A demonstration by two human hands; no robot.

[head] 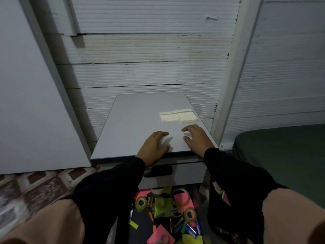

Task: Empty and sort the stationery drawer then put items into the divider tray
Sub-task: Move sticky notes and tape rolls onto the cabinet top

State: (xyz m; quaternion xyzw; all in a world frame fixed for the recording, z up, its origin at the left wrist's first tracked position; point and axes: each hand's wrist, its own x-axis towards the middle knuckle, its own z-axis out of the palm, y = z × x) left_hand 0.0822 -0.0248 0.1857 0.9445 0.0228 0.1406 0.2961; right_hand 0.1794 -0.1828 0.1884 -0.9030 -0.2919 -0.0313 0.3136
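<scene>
Two pale yellow sticky-note pads [178, 117] lie side by side on the grey cabinet top [133, 120], near its right edge. My left hand [153, 145] rests flat on the top near the front edge, fingers relaxed. My right hand [197, 138] rests beside it, just in front of the pads, holding nothing. Below, the open drawer [140, 228] holds pink and green sticky notes [182, 201], tape rolls [141, 202], batteries [192, 229] and scissors, all mixed together. No divider tray is in view.
The cabinet's closed upper drawer front with a dark handle slot [158, 171] sits above the open drawer. A white ribbed wall stands behind, a white board [26, 103] leans at the left, and a green mattress [284, 155] lies at the right. My knees frame the drawer.
</scene>
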